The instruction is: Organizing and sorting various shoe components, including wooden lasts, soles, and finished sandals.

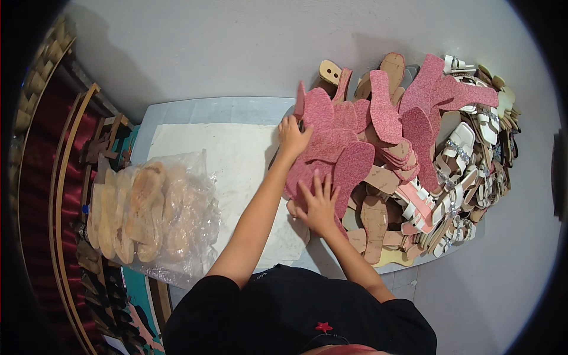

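Works at pale-blue table (177, 111), grey wall (236, 53) behind | handles pink soles (331, 145) heaped right of white sheet (236, 151) | shows front sole (354, 171) slanting lower-left to upper-right | splays right hand (319, 204) on top; curls left hand (294, 139) at edge, cannot tell if gripping

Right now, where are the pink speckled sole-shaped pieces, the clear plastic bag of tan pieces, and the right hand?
Pink speckled sole-shaped pieces (357, 164): head view, rounded end of one.
Clear plastic bag (201, 208): head view, crinkled film.
Right hand (320, 208): head view, back.
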A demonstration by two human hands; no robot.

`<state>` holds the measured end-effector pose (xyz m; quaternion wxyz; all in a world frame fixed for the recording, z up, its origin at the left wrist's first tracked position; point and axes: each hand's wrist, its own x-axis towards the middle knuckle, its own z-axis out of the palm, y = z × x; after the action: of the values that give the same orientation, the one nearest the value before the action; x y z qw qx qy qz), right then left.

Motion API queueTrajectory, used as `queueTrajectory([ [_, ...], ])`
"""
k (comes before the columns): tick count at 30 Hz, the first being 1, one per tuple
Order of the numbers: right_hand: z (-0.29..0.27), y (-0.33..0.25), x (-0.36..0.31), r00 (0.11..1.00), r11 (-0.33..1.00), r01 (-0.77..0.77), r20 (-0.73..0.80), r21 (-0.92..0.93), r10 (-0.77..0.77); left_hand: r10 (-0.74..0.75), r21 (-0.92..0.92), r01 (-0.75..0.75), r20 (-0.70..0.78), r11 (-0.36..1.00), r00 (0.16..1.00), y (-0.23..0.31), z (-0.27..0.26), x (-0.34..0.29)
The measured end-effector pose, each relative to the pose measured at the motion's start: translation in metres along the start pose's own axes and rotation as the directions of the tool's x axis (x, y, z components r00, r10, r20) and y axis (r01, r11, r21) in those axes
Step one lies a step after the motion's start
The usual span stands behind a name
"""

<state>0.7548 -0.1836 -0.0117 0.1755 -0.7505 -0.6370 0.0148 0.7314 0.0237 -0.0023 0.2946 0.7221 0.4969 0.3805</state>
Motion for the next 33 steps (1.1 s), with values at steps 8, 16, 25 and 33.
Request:
queueTrajectory([
  [8, -0.053, 0.000, 0.029, 0.960, 0.879, 0.276, -0.161, 0.390, -0.231, 0.140, -0.173, -0.110, 0.174, 0.979, 0.975, -0.023, 0.035, 0.052],
  [16, -0.118, 0.068, 0.130, 0.902, 0.904, 0.142, -0.428, 0.404, 0.050, -0.206, 0.299, 0.112, 0.305, 0.948, 0.930, 0.007, 0.021, 0.015],
  [25, -0.050, 0.071, 0.260, 0.953, 0.937, 0.303, -0.056, 0.176, -0.297, -0.342, 0.373, 0.146, 0.537, 0.916, 0.771, -0.020, -0.003, 0.068],
  [33, 0.016, 0.089, 0.307, 0.897, 0.867, 0.346, 0.398, -0.359, -0.193, 0.010, 0.350, -0.155, 0.382, 0.924, 0.924, -0.065, 0.039, 0.078],
])
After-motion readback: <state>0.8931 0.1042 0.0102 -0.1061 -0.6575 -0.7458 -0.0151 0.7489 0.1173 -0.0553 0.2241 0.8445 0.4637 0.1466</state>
